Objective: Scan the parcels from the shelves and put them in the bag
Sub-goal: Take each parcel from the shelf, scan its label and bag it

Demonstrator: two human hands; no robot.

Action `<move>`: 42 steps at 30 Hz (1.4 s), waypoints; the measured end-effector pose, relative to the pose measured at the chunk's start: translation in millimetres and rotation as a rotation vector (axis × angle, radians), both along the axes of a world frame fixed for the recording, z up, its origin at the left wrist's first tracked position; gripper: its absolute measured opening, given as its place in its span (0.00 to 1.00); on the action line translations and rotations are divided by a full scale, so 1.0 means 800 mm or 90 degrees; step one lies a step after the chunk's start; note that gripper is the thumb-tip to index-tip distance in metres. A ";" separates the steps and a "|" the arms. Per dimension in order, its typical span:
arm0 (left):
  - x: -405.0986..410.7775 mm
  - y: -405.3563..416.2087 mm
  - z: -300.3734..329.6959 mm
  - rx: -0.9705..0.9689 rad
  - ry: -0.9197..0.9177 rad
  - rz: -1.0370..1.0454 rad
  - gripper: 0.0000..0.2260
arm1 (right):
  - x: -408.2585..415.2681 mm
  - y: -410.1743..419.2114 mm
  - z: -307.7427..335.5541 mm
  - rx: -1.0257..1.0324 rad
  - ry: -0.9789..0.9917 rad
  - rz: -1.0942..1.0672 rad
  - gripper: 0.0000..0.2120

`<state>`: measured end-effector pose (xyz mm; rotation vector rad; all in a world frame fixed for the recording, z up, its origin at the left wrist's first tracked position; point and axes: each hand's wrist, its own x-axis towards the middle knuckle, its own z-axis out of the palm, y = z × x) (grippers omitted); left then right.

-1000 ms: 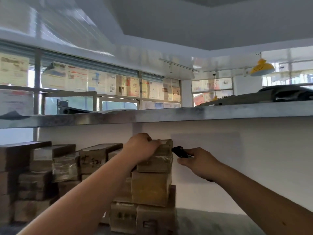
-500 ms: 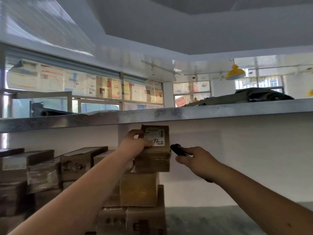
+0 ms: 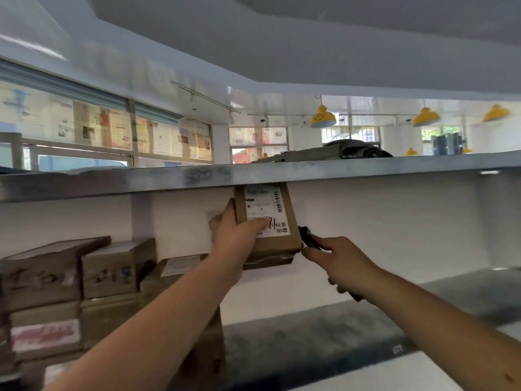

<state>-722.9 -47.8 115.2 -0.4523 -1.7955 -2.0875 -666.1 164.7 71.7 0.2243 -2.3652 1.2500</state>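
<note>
My left hand [image 3: 235, 235] grips a small brown cardboard parcel [image 3: 266, 221] by its left edge, thumb on the white shipping label. The parcel is lifted off the stack and tilted up so its label faces me, its top just under the upper shelf edge [image 3: 253, 173]. My right hand [image 3: 335, 261] holds a small black scanner [image 3: 306, 235], whose head sits right beside the parcel's lower right corner. Below my left forearm stands the stack of brown parcels [image 3: 203, 354] it came from.
Several more cardboard parcels [image 3: 73, 280] are piled at the left of the lower metal shelf [image 3: 310, 342]. A dark bag [image 3: 346, 149] lies on the upper shelf. White wall behind; yellow lamps [image 3: 322, 118] hang from the ceiling.
My left hand has lifted the top parcel off the stack and turned its label toward me. My right hand with the scanner has stayed close at its right side.
</note>
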 end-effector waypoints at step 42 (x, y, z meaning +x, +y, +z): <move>-0.028 0.117 -0.192 -0.422 0.216 0.158 0.57 | 0.154 0.121 -0.083 0.324 -0.266 -0.093 0.14</move>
